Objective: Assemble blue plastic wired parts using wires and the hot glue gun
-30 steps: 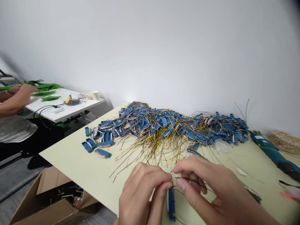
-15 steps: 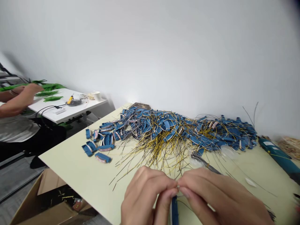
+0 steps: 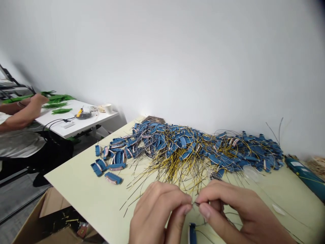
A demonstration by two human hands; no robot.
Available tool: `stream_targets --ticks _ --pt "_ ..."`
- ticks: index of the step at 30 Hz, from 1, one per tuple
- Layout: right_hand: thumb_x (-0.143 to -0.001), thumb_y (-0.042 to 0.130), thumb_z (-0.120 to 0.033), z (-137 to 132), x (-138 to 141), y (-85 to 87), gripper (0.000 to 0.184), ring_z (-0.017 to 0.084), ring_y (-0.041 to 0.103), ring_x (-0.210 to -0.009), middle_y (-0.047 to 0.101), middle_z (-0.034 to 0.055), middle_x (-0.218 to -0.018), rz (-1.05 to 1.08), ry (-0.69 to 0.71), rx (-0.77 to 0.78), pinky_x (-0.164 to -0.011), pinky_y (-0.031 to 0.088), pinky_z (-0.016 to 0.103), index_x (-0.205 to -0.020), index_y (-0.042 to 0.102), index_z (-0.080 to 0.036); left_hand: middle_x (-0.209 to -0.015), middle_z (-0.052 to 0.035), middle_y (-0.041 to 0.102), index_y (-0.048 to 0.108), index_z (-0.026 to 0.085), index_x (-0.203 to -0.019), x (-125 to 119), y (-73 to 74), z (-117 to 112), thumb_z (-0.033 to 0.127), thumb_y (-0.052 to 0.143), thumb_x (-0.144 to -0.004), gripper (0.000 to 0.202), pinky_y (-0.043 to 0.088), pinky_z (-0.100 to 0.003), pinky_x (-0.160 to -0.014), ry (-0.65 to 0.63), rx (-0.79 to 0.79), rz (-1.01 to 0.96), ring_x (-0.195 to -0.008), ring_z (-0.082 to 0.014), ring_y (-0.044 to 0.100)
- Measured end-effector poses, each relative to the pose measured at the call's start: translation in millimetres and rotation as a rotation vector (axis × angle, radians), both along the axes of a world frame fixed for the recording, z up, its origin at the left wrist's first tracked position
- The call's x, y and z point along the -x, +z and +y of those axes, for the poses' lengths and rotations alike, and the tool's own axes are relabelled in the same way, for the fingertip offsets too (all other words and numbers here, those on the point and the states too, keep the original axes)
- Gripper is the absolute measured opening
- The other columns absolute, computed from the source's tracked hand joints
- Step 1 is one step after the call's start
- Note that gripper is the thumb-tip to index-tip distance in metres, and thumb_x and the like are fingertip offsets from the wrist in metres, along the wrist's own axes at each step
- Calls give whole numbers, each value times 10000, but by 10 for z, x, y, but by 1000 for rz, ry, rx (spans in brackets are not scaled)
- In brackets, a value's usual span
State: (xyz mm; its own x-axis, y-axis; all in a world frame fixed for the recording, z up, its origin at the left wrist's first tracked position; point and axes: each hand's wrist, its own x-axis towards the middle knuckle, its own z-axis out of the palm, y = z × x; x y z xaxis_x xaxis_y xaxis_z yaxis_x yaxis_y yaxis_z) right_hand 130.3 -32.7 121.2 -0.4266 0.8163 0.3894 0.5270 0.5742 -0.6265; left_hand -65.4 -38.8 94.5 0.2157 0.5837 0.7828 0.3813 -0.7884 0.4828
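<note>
My left hand (image 3: 161, 210) is closed in a pinch, thumb against forefinger, on something too small to make out. Facing it, my right hand (image 3: 236, 210) pinches the dark tip of a thin wire (image 3: 196, 203); the two sets of fingertips are a small gap apart. Below them a blue plastic piece (image 3: 193, 234) with a pale edge stands partly in view, thin dark wires running from it toward my right hand. Beyond my hands spreads a big tangled pile of similar blue pieces (image 3: 182, 142) with yellow and black wires (image 3: 172, 167).
Several blue pieces with lettered strips (image 3: 113, 178) lie on the pale yellow table (image 3: 83, 183). A teal tube-shaped item (image 3: 304, 174) and a clear plastic lid (image 3: 251, 173) are at the right. An open cardboard box (image 3: 54, 203) stands below left. A co-worker's hand (image 3: 39, 100) is over a white table (image 3: 78, 125).
My right fingertips have parted slightly from the left ones, showing the dark wire tip. The blue piece below sits lower in view. The bundle of dark wires by my right hand is now mostly hidden.
</note>
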Motion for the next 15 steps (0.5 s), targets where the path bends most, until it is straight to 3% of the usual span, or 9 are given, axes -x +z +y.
stream_targets --ticks 4,8,15 --pt "-902 507 -156 -16 49 17 162 103 582 -604 583 -51 -672 -14 36 19 -551 476 199 -810 601 -252 -824 0 622 606 207 -956 52 100 -34 65 572 -890 161 480 -203 -637 -80 275 -70 -729 -111 574" --pt "-943 471 -187 -33 86 32 167 104 594 -642 591 -44 -725 -41 89 85 -575 475 200 -850 594 -252 -772 12 579 615 220 -859 83 228 -81 246 561 -931 94 436 -240 -636 -129 585 -107 -699 -124 530" --pt "-958 410 -208 -111 147 91 221 98 593 -638 613 -52 -718 -33 108 123 -585 467 196 -851 599 -247 -720 7 537 598 194 -769 192 258 -39 336 548 -934 223 365 -244 -620 -296 737 -145 -676 -123 469"
